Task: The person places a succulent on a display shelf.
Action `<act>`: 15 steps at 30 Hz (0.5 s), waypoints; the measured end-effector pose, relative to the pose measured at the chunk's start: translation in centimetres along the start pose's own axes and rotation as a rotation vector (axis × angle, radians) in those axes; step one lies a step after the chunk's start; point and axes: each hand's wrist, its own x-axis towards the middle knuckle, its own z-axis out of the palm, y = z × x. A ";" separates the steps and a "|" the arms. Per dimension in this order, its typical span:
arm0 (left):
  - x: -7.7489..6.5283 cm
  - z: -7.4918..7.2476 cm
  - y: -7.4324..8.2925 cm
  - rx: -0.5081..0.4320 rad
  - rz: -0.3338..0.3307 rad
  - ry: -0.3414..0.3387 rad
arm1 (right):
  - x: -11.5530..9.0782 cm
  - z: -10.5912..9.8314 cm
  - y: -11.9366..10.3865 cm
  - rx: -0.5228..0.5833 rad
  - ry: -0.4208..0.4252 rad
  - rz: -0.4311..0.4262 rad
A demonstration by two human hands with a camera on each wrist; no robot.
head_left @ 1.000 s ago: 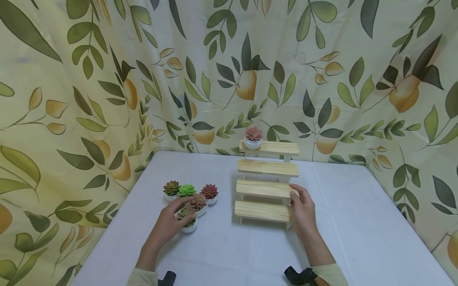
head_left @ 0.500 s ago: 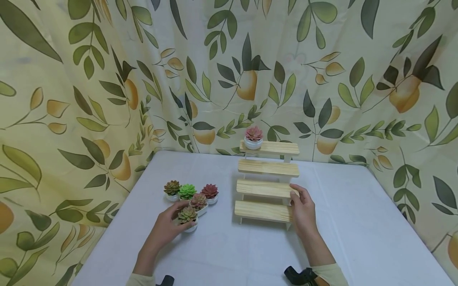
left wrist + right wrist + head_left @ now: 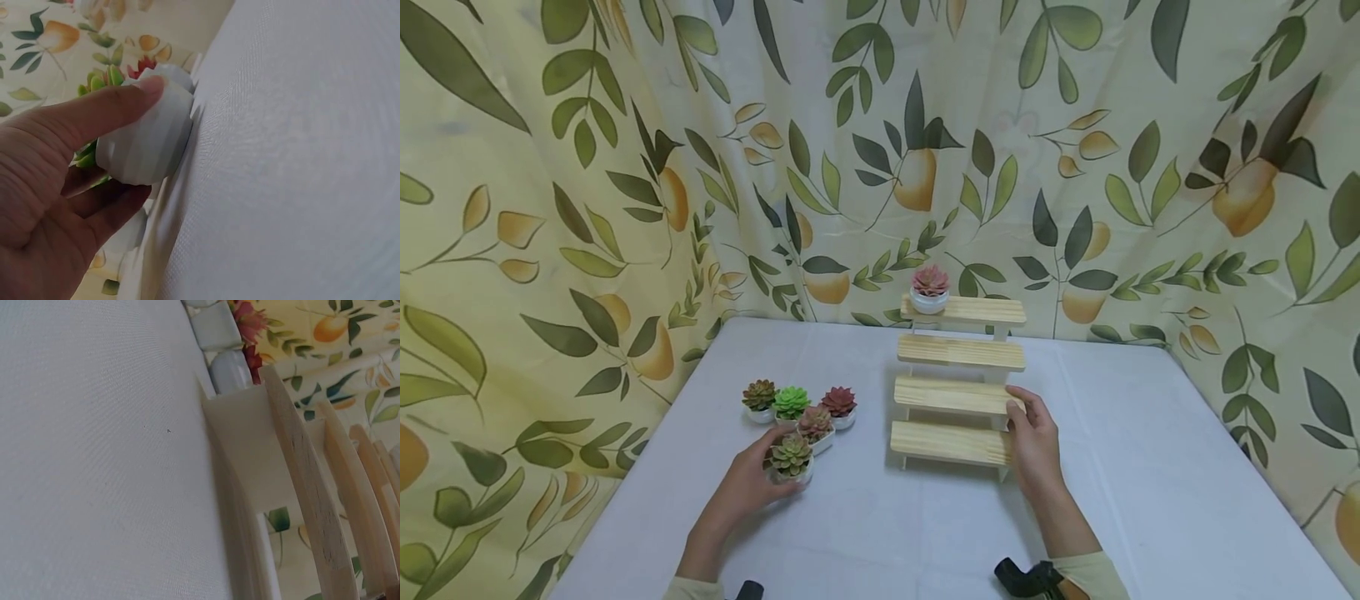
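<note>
My left hand (image 3: 747,481) grips a small potted succulent (image 3: 791,456) with grey-green, reddish-tipped leaves. In the left wrist view, the thumb lies along its ribbed white pot (image 3: 147,140) and the fingers curl round the other side, close by the tabletop. At the right end of a four-step wooden plant stand (image 3: 951,443), my right hand (image 3: 1036,437) holds the lower steps by their edge. The right wrist view shows the stand's white side support (image 3: 244,437) and plank ends, but the hand itself is out of that frame.
Left of the stand cluster a brown-green succulent (image 3: 759,395), a bright green one (image 3: 792,402), a pinkish one (image 3: 816,424) and a dark red one (image 3: 839,402). A pink succulent (image 3: 930,283) sits on the top step. Behind the white table (image 3: 880,542) hangs a leaf-printed curtain (image 3: 1000,108).
My left fingers have moved down from over the succulent's leaves to round its pot, and the plant now tilts slightly. The right hand stays on the stand.
</note>
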 end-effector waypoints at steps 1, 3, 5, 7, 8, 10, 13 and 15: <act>0.0 0.0 0.0 0.005 0.003 -0.003 | 0.0 0.0 0.0 0.000 0.001 -0.001; 0.0 0.0 0.1 0.011 0.000 -0.012 | -0.1 0.0 0.0 0.004 0.001 -0.005; -0.1 0.0 0.2 0.018 -0.001 -0.019 | -0.1 0.0 0.0 0.000 -0.004 -0.007; -0.1 0.0 0.3 0.024 -0.003 -0.024 | -0.2 0.0 0.0 -0.011 -0.012 -0.007; -0.1 0.0 0.3 0.027 -0.005 -0.026 | -0.3 0.0 0.0 -0.015 -0.017 -0.006; -0.1 0.1 0.3 0.034 -0.009 -0.029 | -0.3 0.0 -0.1 -0.023 -0.026 -0.004; -0.1 0.1 0.3 0.032 -0.009 -0.030 | -0.4 -0.1 -0.1 -0.021 -0.031 -0.002; -0.1 0.1 0.3 0.028 -0.007 -0.030 | -0.3 -0.1 -0.1 -0.014 -0.031 0.000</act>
